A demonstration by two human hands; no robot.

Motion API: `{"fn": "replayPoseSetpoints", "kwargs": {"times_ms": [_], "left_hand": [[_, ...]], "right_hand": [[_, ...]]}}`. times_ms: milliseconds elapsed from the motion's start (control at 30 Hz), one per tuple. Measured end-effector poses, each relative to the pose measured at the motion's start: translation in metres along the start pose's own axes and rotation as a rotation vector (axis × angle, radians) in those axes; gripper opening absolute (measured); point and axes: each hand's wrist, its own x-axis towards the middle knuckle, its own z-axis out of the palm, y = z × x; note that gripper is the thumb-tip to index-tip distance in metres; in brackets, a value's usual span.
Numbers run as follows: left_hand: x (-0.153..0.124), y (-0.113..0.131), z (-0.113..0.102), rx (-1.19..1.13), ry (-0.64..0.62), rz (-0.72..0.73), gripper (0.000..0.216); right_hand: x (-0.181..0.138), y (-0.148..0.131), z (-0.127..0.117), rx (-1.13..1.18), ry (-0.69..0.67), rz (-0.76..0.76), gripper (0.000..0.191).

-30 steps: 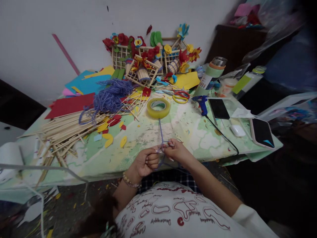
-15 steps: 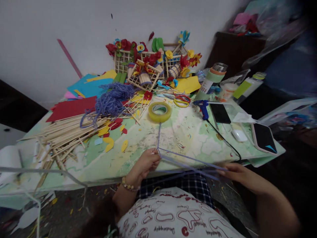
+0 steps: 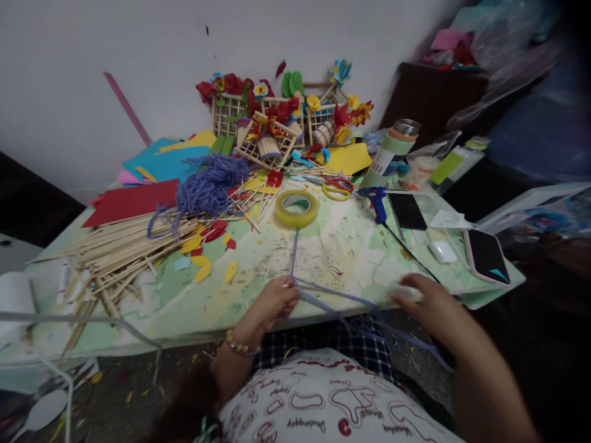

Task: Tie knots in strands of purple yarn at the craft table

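Observation:
My left hand (image 3: 278, 298) is closed in a pinch on purple yarn (image 3: 332, 288) above the front edge of the table. One strand runs from its fingertips to the roll of yellowish clear tape (image 3: 296, 209). Other strands slant off to the right and droop below the table edge over my lap. My right hand (image 3: 427, 304) is raised to the right of these strands, smeared by motion. Something whitish shows at its fingers, too blurred to name. Whether any yarn is in its fingers cannot be made out.
Thin wooden sticks (image 3: 124, 249) and a tangle of purple yarn (image 3: 210, 187) lie at left. Stick frames with paper flowers (image 3: 228, 114) stand against the wall. Scissors (image 3: 337, 189), a blue glue gun (image 3: 378, 203), phones (image 3: 487, 255), a white mouse (image 3: 442, 251) and bottles (image 3: 392, 151) are at right.
My right hand has moved up and slightly left, away from the yarn strands it was drawing out. Those strands have slackened and droop. My left hand keeps its pinch in nearly the same place.

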Motion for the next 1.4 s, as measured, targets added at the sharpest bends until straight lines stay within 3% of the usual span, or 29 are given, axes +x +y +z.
{"fn": "replayPoseSetpoints", "kwargs": {"times_ms": [100, 167, 267, 367, 533, 600, 733, 900, 1067, 1200, 1300, 1367, 1400], "left_hand": [[-0.001, -0.001, 0.001, 0.009, -0.004, 0.027, 0.028], [0.000, -0.002, 0.001, 0.028, -0.010, 0.052, 0.025], [0.001, -0.004, -0.002, 0.061, -0.006, 0.083, 0.022], [-0.001, -0.004, -0.004, 0.065, 0.015, 0.093, 0.023], [-0.004, -0.001, -0.003, 0.074, 0.049, 0.106, 0.026], [-0.003, 0.001, -0.004, 0.123, 0.075, 0.128, 0.025], [0.000, -0.001, -0.006, 0.348, 0.179, 0.211, 0.022], [-0.005, -0.007, 0.000, 0.874, 0.455, 0.313, 0.012], [-0.011, -0.008, 0.004, 1.101, 0.498, 0.278, 0.015], [-0.013, -0.001, -0.009, 0.969, 0.374, 0.406, 0.009], [-0.025, 0.004, -0.039, 0.722, 0.238, 0.522, 0.024], [-0.041, 0.001, -0.071, 0.561, 0.266, 0.471, 0.025], [-0.051, -0.003, -0.089, 0.492, 0.351, 0.442, 0.026]], "right_hand": [[0.017, -0.079, 0.047, 0.117, -0.038, -0.274, 0.016], [0.026, -0.114, 0.079, 0.225, -0.058, -0.392, 0.027], [0.040, -0.131, 0.117, 0.416, -0.264, -0.375, 0.041], [0.050, -0.124, 0.134, 0.607, -0.382, -0.252, 0.041], [0.054, -0.113, 0.120, 0.844, -0.354, -0.041, 0.033], [0.054, -0.110, 0.108, 1.054, -0.494, 0.119, 0.027], [0.050, -0.105, 0.097, 1.519, -0.899, 0.439, 0.017], [0.039, -0.109, 0.109, 1.670, -1.230, 0.488, 0.005], [0.035, -0.118, 0.115, 1.566, -1.233, 0.400, 0.006], [0.039, -0.116, 0.104, 1.500, -1.125, 0.329, 0.020], [0.043, -0.112, 0.093, 1.503, -1.090, 0.306, 0.029], [0.046, -0.108, 0.087, 1.500, -1.086, 0.295, 0.030], [0.046, -0.107, 0.086, 1.498, -1.082, 0.288, 0.030]]}}
